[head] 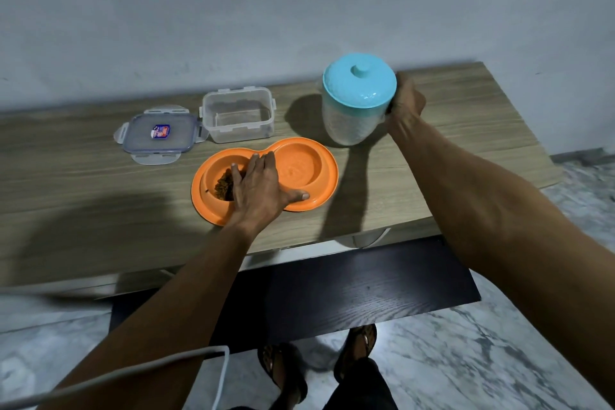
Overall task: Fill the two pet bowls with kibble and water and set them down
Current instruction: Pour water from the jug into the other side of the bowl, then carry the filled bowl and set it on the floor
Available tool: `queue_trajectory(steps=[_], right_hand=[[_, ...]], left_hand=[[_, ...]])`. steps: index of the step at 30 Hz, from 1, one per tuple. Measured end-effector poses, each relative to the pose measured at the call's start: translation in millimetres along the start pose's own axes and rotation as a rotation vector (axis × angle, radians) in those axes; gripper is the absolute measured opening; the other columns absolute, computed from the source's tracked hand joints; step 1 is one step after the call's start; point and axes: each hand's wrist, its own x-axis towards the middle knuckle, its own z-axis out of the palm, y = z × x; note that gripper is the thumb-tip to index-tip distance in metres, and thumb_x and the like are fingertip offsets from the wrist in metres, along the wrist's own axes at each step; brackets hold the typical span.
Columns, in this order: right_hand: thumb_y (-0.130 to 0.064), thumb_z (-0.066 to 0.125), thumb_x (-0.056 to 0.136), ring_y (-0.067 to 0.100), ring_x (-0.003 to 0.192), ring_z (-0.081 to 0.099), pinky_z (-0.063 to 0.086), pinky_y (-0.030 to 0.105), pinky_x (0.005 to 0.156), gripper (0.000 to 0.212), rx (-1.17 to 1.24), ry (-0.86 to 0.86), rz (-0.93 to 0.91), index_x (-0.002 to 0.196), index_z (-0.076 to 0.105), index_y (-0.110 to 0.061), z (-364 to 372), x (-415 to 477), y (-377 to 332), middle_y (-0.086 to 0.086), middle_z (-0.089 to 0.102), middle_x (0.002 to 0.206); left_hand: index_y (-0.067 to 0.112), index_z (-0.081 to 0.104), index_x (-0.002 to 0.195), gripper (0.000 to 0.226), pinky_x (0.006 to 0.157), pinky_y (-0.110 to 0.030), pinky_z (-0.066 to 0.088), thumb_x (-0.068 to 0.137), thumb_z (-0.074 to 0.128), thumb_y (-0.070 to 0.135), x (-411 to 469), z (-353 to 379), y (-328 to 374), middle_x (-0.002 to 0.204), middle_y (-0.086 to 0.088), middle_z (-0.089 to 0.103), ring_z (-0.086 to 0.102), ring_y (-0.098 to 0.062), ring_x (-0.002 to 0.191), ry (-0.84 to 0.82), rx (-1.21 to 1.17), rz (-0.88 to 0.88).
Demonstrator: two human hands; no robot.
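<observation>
An orange double pet bowl (306, 166) lies on the wooden table (83, 176). Its left well holds brown kibble (223, 188); the right well looks dry. My left hand (258, 186) rests flat across the middle of the bowl, fingers spread, thumb on the front rim. My right hand (404, 103) grips the side of a clear water jug (349, 120) with a turquoise lid (359, 80), held tilted just above the table behind the right well. The lid is on the jug.
An empty clear food container (238, 115) stands behind the bowl, its clip lid (159, 136) lying flat to the left. A dark lower shelf (349, 286) juts out below the table's front edge. A white cable (219, 373) crosses my left forearm.
</observation>
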Motion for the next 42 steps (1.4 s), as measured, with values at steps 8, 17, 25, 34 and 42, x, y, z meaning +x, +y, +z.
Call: queue_trajectory(steps=[8,17,25,34,42], right_hand=[[-0.035,0.069,0.076,0.019,0.063,0.053,0.044,0.025,0.052,0.027,0.05,-0.072,-0.01,0.072,0.06,-0.011,-6,-10,2,0.005,0.059,0.07],[-0.04,0.036,0.097,0.037,0.117,0.056,0.046,0.047,0.103,0.054,-0.16,0.09,0.112,0.13,0.055,-0.002,-51,-51,56,0.017,0.059,0.131],[-0.05,0.056,0.078,0.038,0.117,0.055,0.047,0.044,0.099,0.064,-0.657,-0.116,-0.044,0.125,0.058,-0.006,-33,-113,100,0.018,0.057,0.131],[-0.047,0.066,0.073,0.036,0.11,0.058,0.053,0.048,0.093,0.062,-0.963,-0.18,-0.11,0.121,0.061,-0.009,-20,-128,114,0.016,0.058,0.125],[-0.046,0.071,0.075,0.035,0.107,0.061,0.052,0.038,0.086,0.057,-0.941,-0.152,-0.09,0.116,0.065,-0.007,-43,-130,111,0.016,0.063,0.12]], left_hand=[[0.01,0.026,0.15,0.11,0.118,-0.057,0.003,0.068,0.069,0.07,0,1,-1,0.156,-0.011,0.032,0.018,-0.026,0.149,-0.008,-0.01,-0.004],[0.01,0.023,0.152,0.1,0.115,-0.062,0.005,0.08,0.049,0.075,-10,-12,-13,0.158,-0.01,0.027,0.014,-0.027,0.15,0.051,-0.151,-0.01],[0.006,0.034,0.145,0.079,0.108,-0.053,0.034,0.09,0.043,0.062,-18,-32,-70,0.15,-0.017,0.039,0.037,-0.036,0.138,0.212,-0.274,-0.393],[0.004,0.062,0.114,0.056,0.09,-0.049,0.05,0.085,0.057,0.051,-23,-27,-94,0.12,-0.02,0.059,0.056,-0.04,0.111,0.083,-0.307,-0.601],[0.0,0.068,0.101,0.04,0.079,-0.041,0.055,0.084,0.065,0.036,-31,-30,-78,0.105,-0.02,0.067,0.064,-0.04,0.095,0.05,-0.426,-0.624]])
